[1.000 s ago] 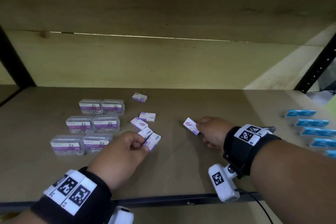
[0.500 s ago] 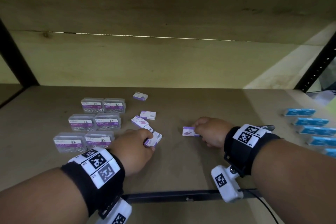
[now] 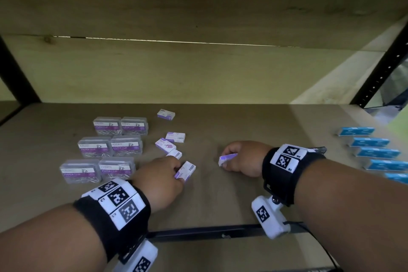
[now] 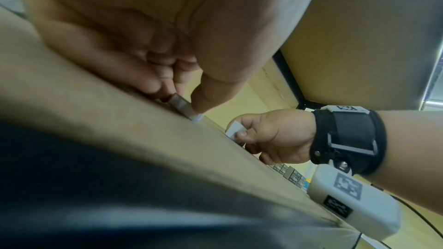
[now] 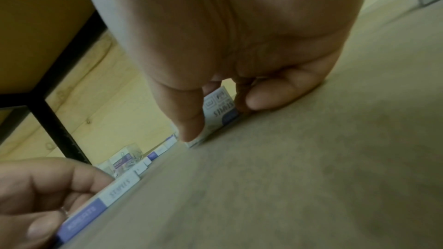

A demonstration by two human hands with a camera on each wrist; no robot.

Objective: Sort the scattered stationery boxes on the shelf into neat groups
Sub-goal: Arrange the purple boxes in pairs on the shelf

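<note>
Small white-and-purple staple boxes lie scattered on the wooden shelf point(image 3: 220, 203). My left hand point(image 3: 162, 178) pinches one staple box point(image 3: 186, 170) flat on the shelf, also seen as the near staple box point(image 5: 100, 198) under the thumb. My right hand point(image 3: 240, 158) pinches a second staple box point(image 3: 227, 158) tipped up on its edge, shown close as the tilted staple box point(image 5: 219, 113) between thumb and fingers. Three loose staple boxes point(image 3: 168, 145) lie just behind my left hand, and one more staple box point(image 3: 166, 114) sits farther back.
Several clear paper clip boxes point(image 3: 110, 148) stand in a neat two-column block at the left. A row of blue boxes point(image 3: 375, 152) runs along the right side. The shelf's black front rail point(image 3: 205, 231) lies below my wrists, with black uprights at both back corners.
My left hand slid its staple box nearer and rightward. My right hand turned its box from lying flat to standing on edge, staying in about the same place.
</note>
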